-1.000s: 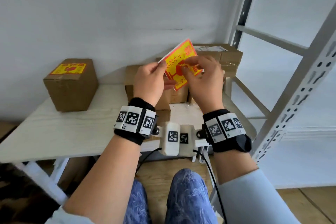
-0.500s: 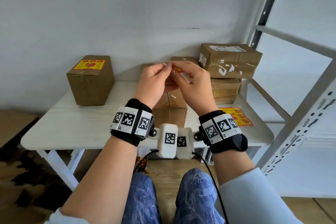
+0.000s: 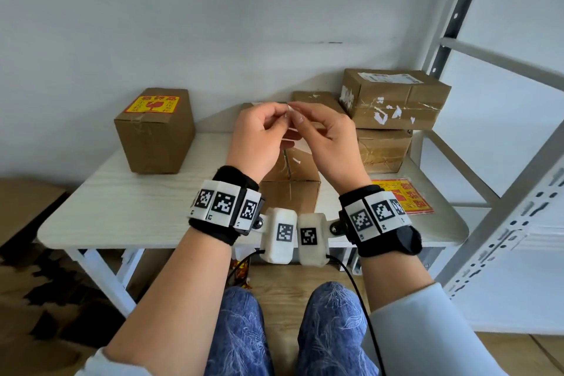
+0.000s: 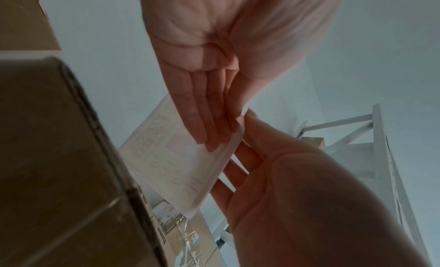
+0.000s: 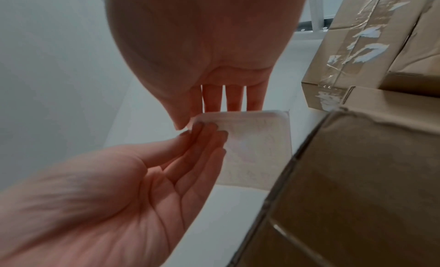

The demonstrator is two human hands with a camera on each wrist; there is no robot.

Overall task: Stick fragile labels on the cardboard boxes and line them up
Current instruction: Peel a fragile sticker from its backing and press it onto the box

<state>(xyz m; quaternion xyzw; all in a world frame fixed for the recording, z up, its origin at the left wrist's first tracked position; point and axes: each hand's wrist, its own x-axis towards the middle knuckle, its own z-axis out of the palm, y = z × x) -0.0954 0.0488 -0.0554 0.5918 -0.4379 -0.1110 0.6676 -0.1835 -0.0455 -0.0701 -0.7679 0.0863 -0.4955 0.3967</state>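
Left wrist view: we pinch the label (image 4: 176,158), pale backing toward the camera, at one corner with left hand (image 4: 214,50) and right hand (image 4: 297,186), above the centre box (image 3: 290,189). Thin and floppy; grip edges only.

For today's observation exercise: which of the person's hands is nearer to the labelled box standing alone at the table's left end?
Left. The left hand is just right of the labelled box; the right hand is beyond it, farther right.
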